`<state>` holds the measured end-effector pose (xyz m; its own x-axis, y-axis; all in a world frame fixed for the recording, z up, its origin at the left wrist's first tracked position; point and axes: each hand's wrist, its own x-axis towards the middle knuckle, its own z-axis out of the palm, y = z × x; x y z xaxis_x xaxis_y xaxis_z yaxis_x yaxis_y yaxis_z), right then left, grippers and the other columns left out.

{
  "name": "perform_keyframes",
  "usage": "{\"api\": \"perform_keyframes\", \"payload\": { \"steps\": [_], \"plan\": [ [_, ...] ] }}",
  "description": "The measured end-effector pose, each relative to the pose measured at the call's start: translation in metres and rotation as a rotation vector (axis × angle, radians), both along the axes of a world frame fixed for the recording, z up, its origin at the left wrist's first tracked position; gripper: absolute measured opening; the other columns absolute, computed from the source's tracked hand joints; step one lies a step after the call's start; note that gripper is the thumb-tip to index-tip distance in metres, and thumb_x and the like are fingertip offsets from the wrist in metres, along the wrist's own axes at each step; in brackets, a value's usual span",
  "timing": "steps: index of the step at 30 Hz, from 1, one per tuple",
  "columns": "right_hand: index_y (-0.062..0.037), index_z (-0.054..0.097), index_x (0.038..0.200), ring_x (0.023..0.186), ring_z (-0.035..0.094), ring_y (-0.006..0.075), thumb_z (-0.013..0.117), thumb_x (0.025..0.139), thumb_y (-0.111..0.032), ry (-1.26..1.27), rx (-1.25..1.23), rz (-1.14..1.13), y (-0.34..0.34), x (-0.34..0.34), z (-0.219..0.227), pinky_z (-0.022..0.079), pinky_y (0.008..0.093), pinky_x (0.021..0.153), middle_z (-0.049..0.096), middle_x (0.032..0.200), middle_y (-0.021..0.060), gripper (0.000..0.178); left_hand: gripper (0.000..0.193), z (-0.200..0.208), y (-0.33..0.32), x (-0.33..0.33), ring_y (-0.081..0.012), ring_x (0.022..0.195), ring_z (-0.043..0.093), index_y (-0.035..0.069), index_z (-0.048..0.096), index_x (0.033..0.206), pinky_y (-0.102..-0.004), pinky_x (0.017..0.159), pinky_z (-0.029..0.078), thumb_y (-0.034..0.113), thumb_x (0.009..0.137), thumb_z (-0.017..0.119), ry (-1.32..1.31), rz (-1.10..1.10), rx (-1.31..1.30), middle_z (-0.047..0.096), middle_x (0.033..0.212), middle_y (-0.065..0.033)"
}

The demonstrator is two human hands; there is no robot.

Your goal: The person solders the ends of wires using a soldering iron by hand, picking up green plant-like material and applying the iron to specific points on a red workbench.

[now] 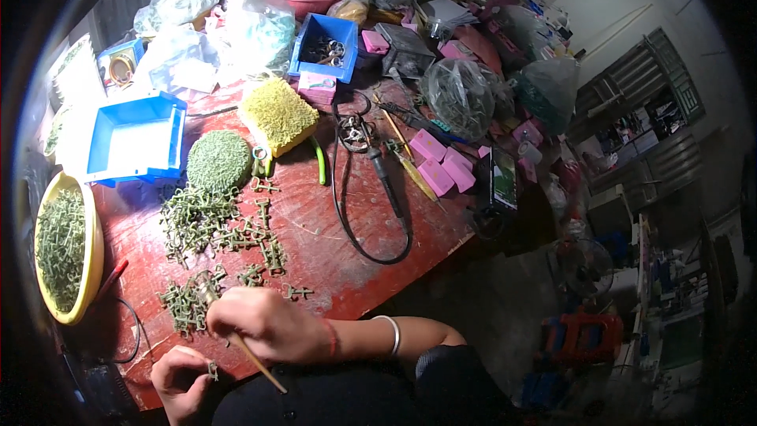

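My right hand [260, 323] grips a thin wooden-handled tool [264, 371], its shaft slanting down toward my body. The tool's metallic-looking end pokes out above the fingers, and I cannot make out its tip. Lower left, my left hand [177, 379] pinches a small green key-shaped piece [213, 371] between thumb and finger. Just beyond my right hand lies a small heap of similar green pieces [185, 304]. A larger heap [197, 217] spreads farther back on the red tabletop [315, 225].
A yellow basin [96, 268] full of green pieces stands at left, near a blue bin [134, 138]. Behind the heaps sit a round green mound [218, 159] and a yellow sponge-like block [277, 114]. A soldering-iron-like tool [385, 183] with looping cable and pink boxes [434, 170] lie right.
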<state>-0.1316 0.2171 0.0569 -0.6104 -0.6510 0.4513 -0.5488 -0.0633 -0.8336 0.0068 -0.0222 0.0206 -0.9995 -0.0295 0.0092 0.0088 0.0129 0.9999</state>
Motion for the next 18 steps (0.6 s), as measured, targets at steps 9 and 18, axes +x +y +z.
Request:
{"api": "perform_keyframes", "payload": {
  "steps": [9,18],
  "plan": [
    [-0.0013,0.064,0.098,0.074,0.07,0.0248,0.076,0.09,-0.008,0.349,0.234,-0.916,0.105,-0.064,0.017,0.053,0.034,0.063,0.069,0.087,0.0136,0.016,0.024,-0.003,0.001,0.0,-0.0198,0.084,0.06,-0.003,0.059,0.099,-0.0302,0.076,0.048,-0.002,0.08,0.074,0.048,-0.003,0.029,0.063,0.091,-0.0133],
    [-0.0017,0.058,0.109,0.091,0.063,0.0364,0.077,0.089,-0.016,0.36,0.687,-1.199,0.169,-0.084,-0.015,0.052,0.0446,0.078,0.062,0.098,0.0175,0.031,0.026,-0.008,-0.003,0.0,-0.0209,0.083,0.06,-0.004,0.059,0.099,-0.0312,0.076,0.049,-0.004,0.079,0.075,0.036,-0.02,0.009,0.062,0.091,-0.0138]
  ]
}}
